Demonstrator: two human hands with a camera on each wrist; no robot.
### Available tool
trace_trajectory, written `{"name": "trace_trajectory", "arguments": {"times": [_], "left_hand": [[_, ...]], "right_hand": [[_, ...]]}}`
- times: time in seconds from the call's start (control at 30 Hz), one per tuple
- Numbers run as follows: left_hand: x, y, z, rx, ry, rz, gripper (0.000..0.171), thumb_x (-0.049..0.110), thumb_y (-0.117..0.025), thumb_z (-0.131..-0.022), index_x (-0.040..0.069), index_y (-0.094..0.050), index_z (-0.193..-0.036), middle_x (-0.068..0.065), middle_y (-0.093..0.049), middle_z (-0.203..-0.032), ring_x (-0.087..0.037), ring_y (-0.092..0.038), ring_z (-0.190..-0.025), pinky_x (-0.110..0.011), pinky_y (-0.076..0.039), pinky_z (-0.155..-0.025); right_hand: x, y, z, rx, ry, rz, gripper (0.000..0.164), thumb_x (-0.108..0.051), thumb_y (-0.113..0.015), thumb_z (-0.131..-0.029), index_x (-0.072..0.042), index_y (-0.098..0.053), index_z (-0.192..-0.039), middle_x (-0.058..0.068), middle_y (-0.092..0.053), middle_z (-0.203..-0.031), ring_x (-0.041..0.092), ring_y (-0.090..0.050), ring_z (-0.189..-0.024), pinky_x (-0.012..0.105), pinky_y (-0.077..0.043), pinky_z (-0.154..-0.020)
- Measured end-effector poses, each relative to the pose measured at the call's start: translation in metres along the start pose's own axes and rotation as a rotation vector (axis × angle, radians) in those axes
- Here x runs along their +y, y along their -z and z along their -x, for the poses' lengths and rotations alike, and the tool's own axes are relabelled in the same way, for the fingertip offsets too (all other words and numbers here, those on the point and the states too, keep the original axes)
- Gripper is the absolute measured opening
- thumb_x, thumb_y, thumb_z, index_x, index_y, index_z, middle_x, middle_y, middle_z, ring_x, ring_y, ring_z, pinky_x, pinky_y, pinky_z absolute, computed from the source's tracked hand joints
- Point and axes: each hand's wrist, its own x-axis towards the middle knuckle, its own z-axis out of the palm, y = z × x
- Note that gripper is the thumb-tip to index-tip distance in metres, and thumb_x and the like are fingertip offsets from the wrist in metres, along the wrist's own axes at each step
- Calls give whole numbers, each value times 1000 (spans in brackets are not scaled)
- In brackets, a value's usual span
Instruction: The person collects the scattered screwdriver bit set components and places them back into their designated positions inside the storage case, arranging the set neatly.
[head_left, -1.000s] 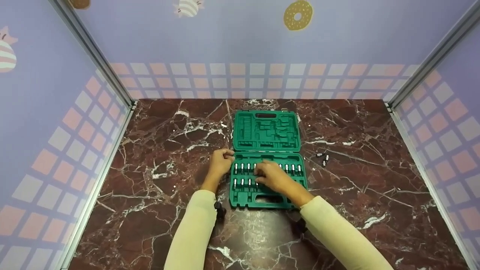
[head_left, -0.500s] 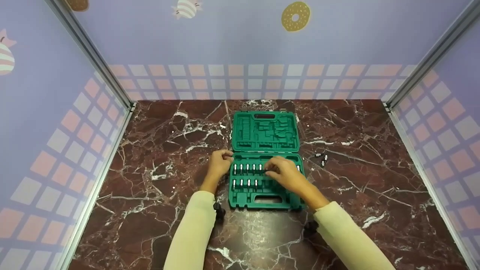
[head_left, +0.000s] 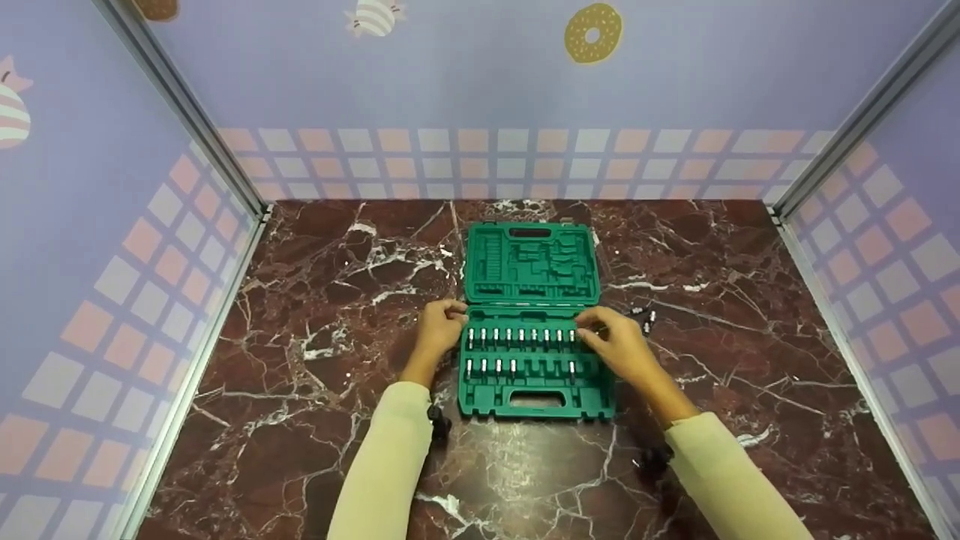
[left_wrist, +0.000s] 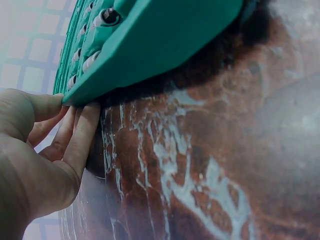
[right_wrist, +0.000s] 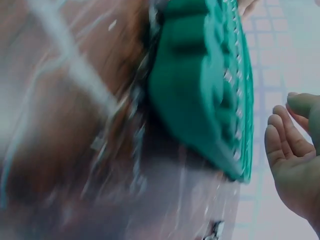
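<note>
A green plastic tool case (head_left: pixel 480 400) lies open on the table, its lid (head_left: pixel 532 262) folded back. Silver bit sockets (head_left: pixel 521 337) fill most of the upper row. Several more stand at the left of the lower row, and a single bit socket (head_left: pixel 571 371) is at its right. My left hand (head_left: pixel 439 328) pinches the case's left rim, thumb on top and fingers below it in the left wrist view. My right hand (head_left: pixel 619 345) hovers by the right end of the upper row. In the right wrist view its relaxed fingers (right_wrist: pixel 282 132) hold nothing.
A few loose bit sockets (head_left: pixel 651 321) lie on the dark red marbled table (head_left: pixel 360 465), right of the case and behind my right hand. Patterned purple walls (head_left: pixel 480 90) close off the back and both sides.
My right hand has moved right along the rows, from the case's middle to its right edge, uncovering sockets in both rows. My left hand has stayed at the left rim.
</note>
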Motion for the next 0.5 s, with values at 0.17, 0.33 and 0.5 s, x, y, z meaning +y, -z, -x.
{"name": "trace_trajectory", "arguments": {"times": [0.17, 0.33, 0.5], "left_hand": [[-1, 1, 0, 2, -3, 1, 17, 3, -67, -96, 5, -79, -108, -14, -75, -103, -27, -67, -89, -40, -54, -77], [-1, 2, 1, 3, -12, 12, 18, 2, -66, -96, 4, -78, -109, -15, -75, -102, -27, -66, -85, -38, -52, -74], [-1, 2, 2, -7, -2, 20, 17, 4, -67, -97, 6, -78, -110, -15, -74, -102, -27, -68, -88, -39, -53, -74]], "right_hand": [[16, 9, 5, 88, -27, -27, 22, -1, -77, -90, -2, -72, -112, 11, -75, -103, 25, -70, -92, 30, -56, -78], [31, 18, 7, 164, -88, -17, 27, -2, -77, -91, -1, -70, -117, 15, -74, -105, 28, -69, -93, 25, -53, -79], [46, 26, 8, 230, -128, 39, 27, -2, -76, -91, 0, -70, -117, 18, -71, -109, 31, -68, -94, 27, -51, -79]]}}
